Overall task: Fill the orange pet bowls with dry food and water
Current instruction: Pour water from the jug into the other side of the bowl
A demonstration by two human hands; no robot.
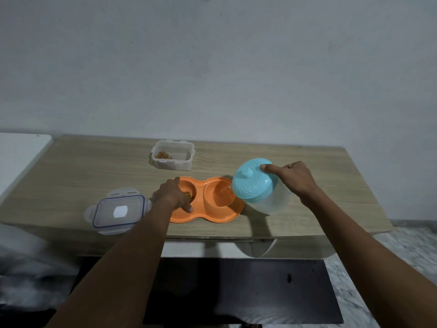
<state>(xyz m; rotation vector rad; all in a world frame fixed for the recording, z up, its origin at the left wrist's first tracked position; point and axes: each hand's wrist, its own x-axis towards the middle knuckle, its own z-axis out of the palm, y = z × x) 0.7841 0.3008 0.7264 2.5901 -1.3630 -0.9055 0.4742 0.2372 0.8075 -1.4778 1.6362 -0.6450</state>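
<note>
As water ran into the right-hand hollow of the orange bowls [212, 217] on the table [307, 159], the right hand [298, 182] gripped the tilted jug [264, 192], forefinger pressed on its blue top, apparently to keep it seated. The left hand [171, 195] lay across the left rim, seemingly steadying it; whether its fingers curled underneath could not be told. Dry food [188, 195] already sat in the left hollow.

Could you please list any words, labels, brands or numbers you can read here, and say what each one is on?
None can be read.
The white patch on the clear lid looks blank or too blurred to read.
The teal-lidded jug, orange pet bowl and food container show no lettering.
</note>
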